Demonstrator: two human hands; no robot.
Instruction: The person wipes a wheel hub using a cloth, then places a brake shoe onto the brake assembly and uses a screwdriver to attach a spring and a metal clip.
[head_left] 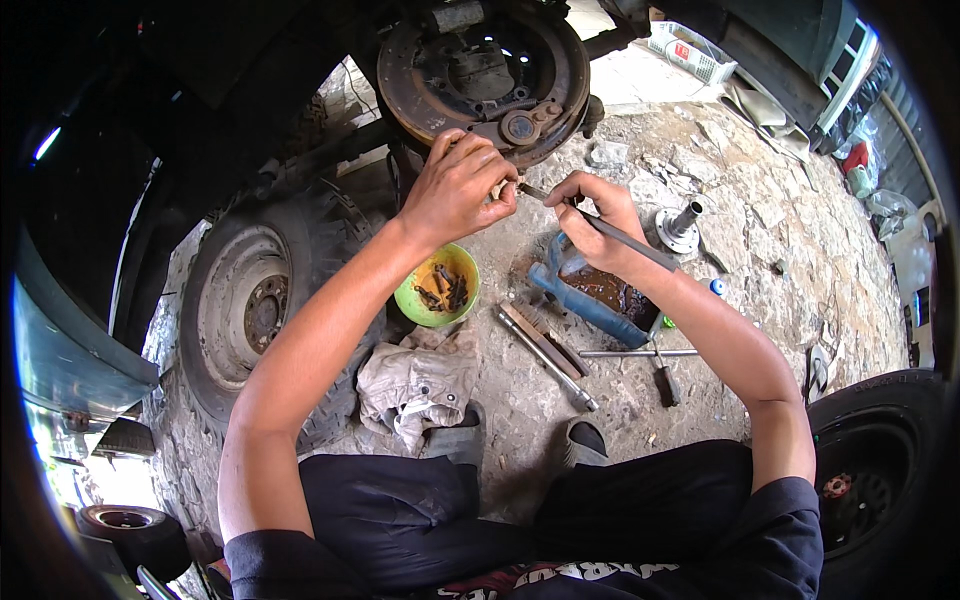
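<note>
My left hand [460, 190] is closed just below the wheel hub, thumb and fingers pinched on something small that I cannot make out. A long dark rod-shaped tool [632, 243] is gripped by my right hand [603, 215]. Its thin end reaches the fingertips of my left hand, and the thicker end runs back along my right wrist. Above both hands is the rusty round brake assembly [397, 85] of a vehicle. Below my left forearm stands a green bowl [408, 306] holding several dark bolts or small parts.
A cut-open blue container [600, 318] with dark liquid sits under my right forearm. A brush [545, 330], a metal bar [548, 358] and a screwdriver [667, 385] lie nearby. A removed wheel [215, 310] and a grey cloth [420, 375] are left; a flanged metal hub [677, 232] is right.
</note>
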